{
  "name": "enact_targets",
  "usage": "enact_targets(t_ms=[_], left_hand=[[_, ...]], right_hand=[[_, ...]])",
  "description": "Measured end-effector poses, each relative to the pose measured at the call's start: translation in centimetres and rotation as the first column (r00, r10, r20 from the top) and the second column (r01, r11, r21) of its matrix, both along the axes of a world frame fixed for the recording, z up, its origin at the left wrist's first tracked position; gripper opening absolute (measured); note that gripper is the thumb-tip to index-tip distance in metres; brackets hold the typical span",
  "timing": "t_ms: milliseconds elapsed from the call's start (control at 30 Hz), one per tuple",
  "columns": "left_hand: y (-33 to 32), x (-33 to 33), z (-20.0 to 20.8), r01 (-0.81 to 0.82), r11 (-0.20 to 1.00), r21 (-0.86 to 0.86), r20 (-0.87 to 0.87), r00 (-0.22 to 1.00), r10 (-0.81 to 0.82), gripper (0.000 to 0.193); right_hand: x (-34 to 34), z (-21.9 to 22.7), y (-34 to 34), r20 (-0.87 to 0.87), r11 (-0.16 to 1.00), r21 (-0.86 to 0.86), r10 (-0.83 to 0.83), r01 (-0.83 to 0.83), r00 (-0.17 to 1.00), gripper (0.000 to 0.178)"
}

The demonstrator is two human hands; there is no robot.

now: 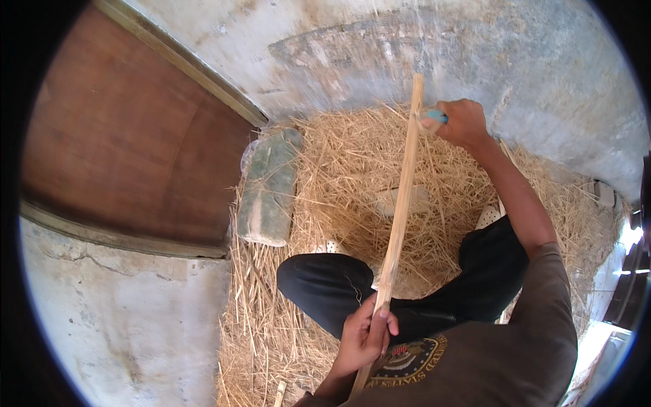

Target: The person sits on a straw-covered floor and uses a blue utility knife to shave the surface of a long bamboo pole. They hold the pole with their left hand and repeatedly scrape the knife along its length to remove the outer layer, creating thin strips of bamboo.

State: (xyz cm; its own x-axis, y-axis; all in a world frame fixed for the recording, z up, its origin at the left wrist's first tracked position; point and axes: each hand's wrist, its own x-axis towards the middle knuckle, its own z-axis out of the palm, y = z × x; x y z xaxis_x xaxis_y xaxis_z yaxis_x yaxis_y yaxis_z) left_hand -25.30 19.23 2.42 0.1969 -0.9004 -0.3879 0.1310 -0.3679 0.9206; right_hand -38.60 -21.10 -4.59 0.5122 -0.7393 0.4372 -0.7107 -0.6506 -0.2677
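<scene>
Beyond the left hand [366, 337] clasping a wooden stick [402, 203], the right hand [464, 123] gripped a blue tool [438, 117] that could skid if tilted.

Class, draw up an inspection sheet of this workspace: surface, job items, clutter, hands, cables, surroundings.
Surface: loose yellow straw spread over the floor.
Job items: long pale wooden stick, slanting up and away from the body; small blue-handled tool by its far end, type too blurred to tell.
Clutter: greenish-grey oblong bundle on the straw; short pale wooden piece at the lower edge.
Hands: left hand grips the stick's near part; right hand closed on the tool.
Cables: nothing seen.
Surroundings: stained whitish wall ahead; reddish-brown framed panel at left.
</scene>
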Motion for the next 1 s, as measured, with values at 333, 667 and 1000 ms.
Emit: enact_targets(t_ms=[333, 667, 1000], left_hand=[[0.6, 1.0, -0.8, -0.075, 0.996, 0.044, -0.024, 0.997, 0.076, 0.032], [-3.9, 2.0, -1.4, -0.056, 0.996, -0.07, -0.19, 0.981, 0.042, 0.033], [-4.5, 2.1, -1.0, -0.043, 0.996, -0.084, -0.164, 0.986, 0.029, 0.034]], right_hand=[[-10.0, -1.8, -10.8, 0.106, 0.754, 0.432, -0.588, 0.496, 0.802, 0.085], [0.1, 3.0, 13.2, 0.261, 0.873, 0.162, 0.412, -0.461, 0.873, 0.062], [2.0, 1.8, 13.5, 0.117, 0.905, -0.085, 0.424, -0.417, 0.898, 0.067]])
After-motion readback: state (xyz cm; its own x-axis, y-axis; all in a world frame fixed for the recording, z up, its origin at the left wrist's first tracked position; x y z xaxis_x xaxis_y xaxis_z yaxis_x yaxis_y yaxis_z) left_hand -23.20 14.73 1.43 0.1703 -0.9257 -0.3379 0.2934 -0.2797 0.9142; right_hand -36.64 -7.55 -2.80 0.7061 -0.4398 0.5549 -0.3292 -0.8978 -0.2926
